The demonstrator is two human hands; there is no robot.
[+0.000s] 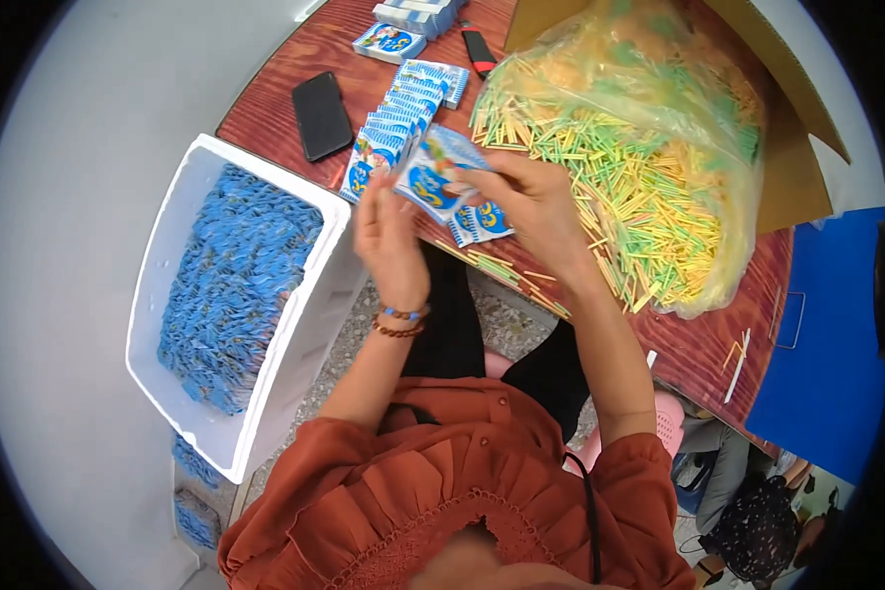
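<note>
A blue-and-white printed packet point(431, 180) is gripped by my right hand point(539, 202), thumb and fingers closed on its right side. My left hand point(391, 241) is raised at the packet's left edge with its fingers stretched upward; the fingertips are slightly blurred, and whether they touch the packet is hard to tell. Behind the left hand, an overlapping row of similar packets point(395, 123) runs away across the table. Another such packet point(482, 224) lies under the right hand, near the table edge, partly covered.
A white foam box point(336, 221) full of small blue packets point(241, 285) stands at the left. On the red wooden table point(265, 96) are a black phone point(322, 115), a red-and-black cutter point(478, 51), stacked packets point(390, 42) and a clear bag point(649, 74) spilling yellow and green sticks point(659, 216).
</note>
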